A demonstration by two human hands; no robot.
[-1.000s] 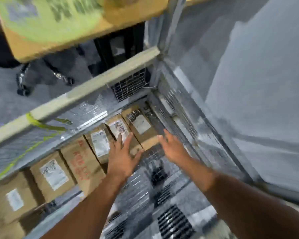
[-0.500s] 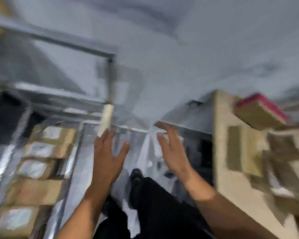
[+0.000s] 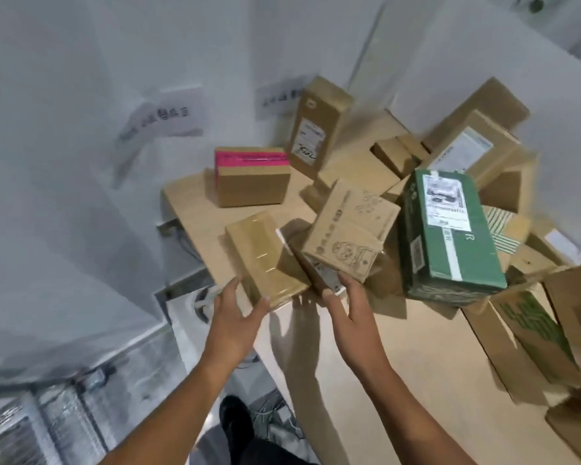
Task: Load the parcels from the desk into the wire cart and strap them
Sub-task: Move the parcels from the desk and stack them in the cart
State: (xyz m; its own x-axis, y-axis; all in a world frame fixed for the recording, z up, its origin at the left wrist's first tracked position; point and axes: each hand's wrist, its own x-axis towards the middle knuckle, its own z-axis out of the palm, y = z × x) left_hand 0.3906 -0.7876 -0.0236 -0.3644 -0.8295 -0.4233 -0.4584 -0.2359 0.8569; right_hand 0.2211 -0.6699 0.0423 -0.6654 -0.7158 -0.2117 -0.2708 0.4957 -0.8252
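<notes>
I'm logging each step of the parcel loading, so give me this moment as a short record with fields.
setting: desk piled with cardboard parcels
left hand: open, reaching at the near end of the plain brown parcel
right hand: open, fingers by the printed brown parcel
held: nothing lifted yet
nearby: green box, upright; pink-taped box behind
wire cart: lower left, contents not visible

White walls fill the upper left and top of the frame, w/ two blurred printed paper notices stuck on near centre-left. A light wood desk runs from centre to lower right; pale floor w/ loose cables shows below its edge, bottom centre.
</notes>
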